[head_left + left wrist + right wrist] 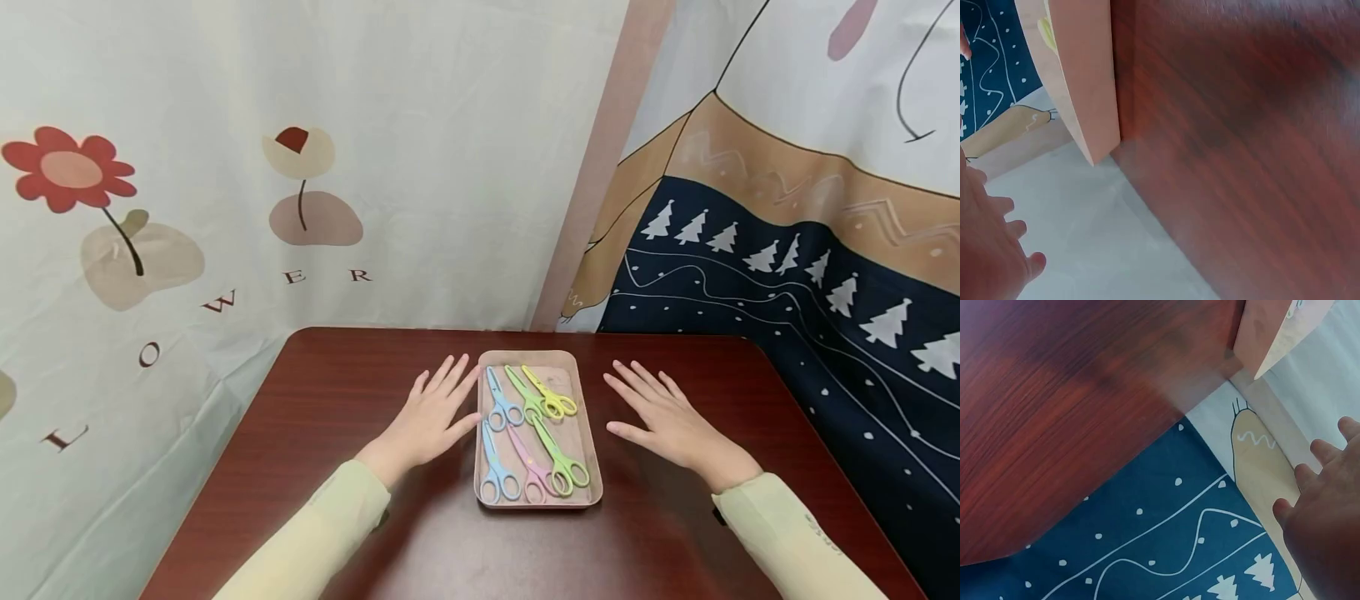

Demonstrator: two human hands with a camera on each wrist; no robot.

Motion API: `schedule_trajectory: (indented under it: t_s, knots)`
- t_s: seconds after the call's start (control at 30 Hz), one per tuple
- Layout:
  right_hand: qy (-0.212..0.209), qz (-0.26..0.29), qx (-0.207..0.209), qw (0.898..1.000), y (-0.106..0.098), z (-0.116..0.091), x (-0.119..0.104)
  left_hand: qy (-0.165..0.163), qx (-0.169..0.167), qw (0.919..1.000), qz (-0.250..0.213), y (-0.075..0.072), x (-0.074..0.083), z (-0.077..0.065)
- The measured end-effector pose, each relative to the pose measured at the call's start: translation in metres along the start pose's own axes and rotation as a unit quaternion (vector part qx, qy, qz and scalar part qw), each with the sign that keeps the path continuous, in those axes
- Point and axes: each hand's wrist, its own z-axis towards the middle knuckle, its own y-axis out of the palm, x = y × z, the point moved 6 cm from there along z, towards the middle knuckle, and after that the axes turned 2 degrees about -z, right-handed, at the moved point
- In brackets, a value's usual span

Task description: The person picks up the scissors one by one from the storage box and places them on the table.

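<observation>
A shallow pinkish-beige tray (pixel 588 450) on the table holds several pairs of plastic scissors. Two blue scissors (pixel 492 454) lie along its left side, pink scissors (pixel 522 450) near the front middle, green scissors (pixel 553 450) at right and centre, and yellow scissors (pixel 551 396) at the back right. My left hand (pixel 431 421) is spread beside the tray's left edge, fingertips close to the rim; whether they touch it I cannot tell. My right hand (pixel 663 421) is spread to the right, apart from the tray. Neither hand holds anything.
The dark red-brown wooden table (pixel 300 467) stands against a pale curtain (pixel 450 167) with flower prints. To the right hangs a navy cloth (pixel 750 292) printed with white trees. The tray's side wall (pixel 1088 75) shows in the left wrist view.
</observation>
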Motion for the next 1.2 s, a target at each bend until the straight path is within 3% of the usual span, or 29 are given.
schedule_trajectory:
  t_s: [0.13,0.23,0.47,0.63,0.77,1.0,1.2]
  knots:
    - [0.0,0.004,0.002,1.0,0.001,0.002,-0.002,-0.039,-0.007,0.9963,-0.077,0.006,-0.001,-0.001]
    - [-0.001,0.013,0.004,1.0,0.001,0.004,-0.005,-0.075,0.003,0.985,-0.155,0.013,-0.002,-0.002]
    - [-0.003,0.031,0.01,0.999,0.003,0.01,-0.012,-0.155,0.055,0.9341,-0.317,0.031,-0.001,-0.005]
    - [0.006,0.046,0.032,0.998,0.006,0.018,-0.015,-0.221,0.097,0.8999,-0.364,0.044,0.002,-0.007]
    - [0.046,0.079,0.047,0.995,0.009,0.025,-0.016,-0.25,0.109,0.8826,-0.382,0.054,0.007,-0.007]
    - [0.103,0.176,0.058,0.977,0.018,0.041,-0.022,-0.26,0.122,0.8778,-0.383,0.061,0.011,-0.009]
    - [0.13,0.209,0.04,0.969,0.026,0.056,-0.032,-0.259,0.139,0.8771,-0.38,0.065,0.009,-0.01]
